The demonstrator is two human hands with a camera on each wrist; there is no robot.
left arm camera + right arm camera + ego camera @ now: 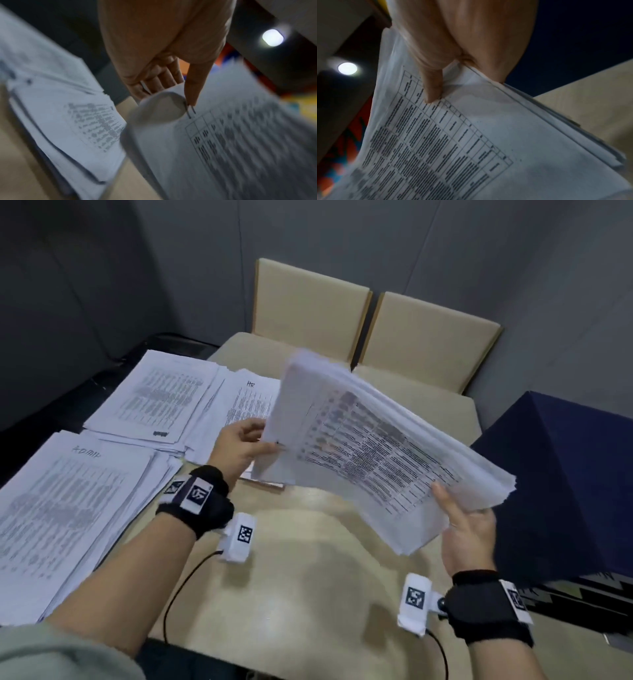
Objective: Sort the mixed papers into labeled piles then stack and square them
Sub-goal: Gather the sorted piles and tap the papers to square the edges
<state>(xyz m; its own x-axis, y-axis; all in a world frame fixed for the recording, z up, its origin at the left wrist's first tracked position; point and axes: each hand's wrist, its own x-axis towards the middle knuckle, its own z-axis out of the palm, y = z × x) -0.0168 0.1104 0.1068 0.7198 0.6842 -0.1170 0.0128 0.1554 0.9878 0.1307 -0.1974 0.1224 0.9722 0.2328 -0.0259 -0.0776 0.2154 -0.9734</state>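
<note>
A thick stack of printed table sheets [370,446] hangs tilted above the beige table [301,559]. My left hand [246,445] pinches its stapled near-left corner, thumb on top [193,86]. My right hand [466,529] grips the stack's right edge, thumb [433,88] on the top sheet and fingers underneath. On the left of the table lie sorted piles: a near one [65,508] with a handwritten label, a far-left one [161,402], and one marked "HR" [246,402], partly hidden behind the held stack. In the left wrist view the piles [77,121] lie blurred below the hand.
Two beige chairs [370,330] stand beyond the table's far edge. A dark blue box-like object [565,481] sits at the right, close to the held stack. Grey walls surround the table. Bare tabletop shows in the middle and near side.
</note>
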